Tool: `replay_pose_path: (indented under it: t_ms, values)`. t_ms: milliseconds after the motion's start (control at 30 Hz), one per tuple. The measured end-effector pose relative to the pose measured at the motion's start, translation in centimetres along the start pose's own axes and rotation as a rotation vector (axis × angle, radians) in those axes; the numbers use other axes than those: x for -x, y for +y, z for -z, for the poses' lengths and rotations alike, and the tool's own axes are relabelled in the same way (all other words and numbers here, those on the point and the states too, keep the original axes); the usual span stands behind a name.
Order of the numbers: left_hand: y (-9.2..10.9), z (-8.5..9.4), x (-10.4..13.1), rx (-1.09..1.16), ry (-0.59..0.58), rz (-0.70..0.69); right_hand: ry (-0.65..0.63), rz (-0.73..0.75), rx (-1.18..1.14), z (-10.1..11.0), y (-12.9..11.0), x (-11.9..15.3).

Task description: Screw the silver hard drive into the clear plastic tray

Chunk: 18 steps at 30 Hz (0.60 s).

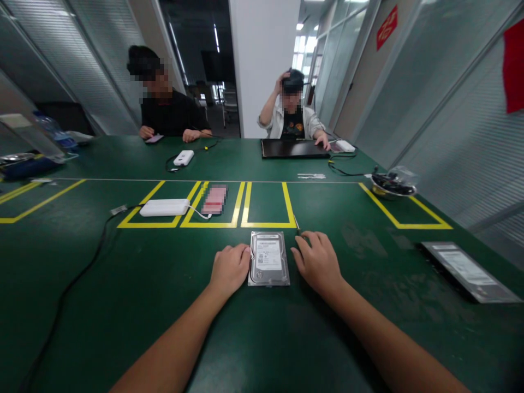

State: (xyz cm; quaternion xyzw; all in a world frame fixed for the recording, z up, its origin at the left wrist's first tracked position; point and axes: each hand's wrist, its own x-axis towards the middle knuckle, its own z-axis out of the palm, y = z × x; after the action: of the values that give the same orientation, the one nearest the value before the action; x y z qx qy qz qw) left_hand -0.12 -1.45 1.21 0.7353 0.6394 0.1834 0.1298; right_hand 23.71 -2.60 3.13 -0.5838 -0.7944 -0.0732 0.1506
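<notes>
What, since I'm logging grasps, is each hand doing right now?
Left hand: rests at the hard drive's left edge; grip can't be told.
Right hand: fingertips at a thin tool; grip can't be told.

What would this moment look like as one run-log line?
left hand: at hard drive's left edge | right hand: fingers at thin tool, grip unclear | hard drive: label up on green table | beyond: yellow tape

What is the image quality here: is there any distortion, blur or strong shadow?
Head view: wide-angle distortion, with walls leaning outward and the metal unit at right stretched; small print on the hard drive too soft to read; soft shadows beside the forearms; bright window at the back washed out; pink item pixelated.
</notes>
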Motion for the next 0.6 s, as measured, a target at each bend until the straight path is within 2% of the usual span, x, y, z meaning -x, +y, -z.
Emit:
replay_pose_path:
  t_ms: [133,267,333,600]
  values:
    - [0.4,0.2,0.4,-0.002,-0.01,-0.025,-0.059,0.019,-0.07,0.9,-2.3,1.1]
    - [0.9,0.2,0.8,0.051,-0.022,-0.051,-0.246,-0.023,-0.282,0.9,-4.0,1.6]
    - [1.2,0.1,1.0,0.097,-0.032,-0.062,-0.28,-0.052,-0.329,1.0,-4.4,1.4]
    - [1.7,-0.2,1.5,0.335,-0.075,-0.082,-0.282,-0.141,-0.12,1.2,-6.1,0.2]
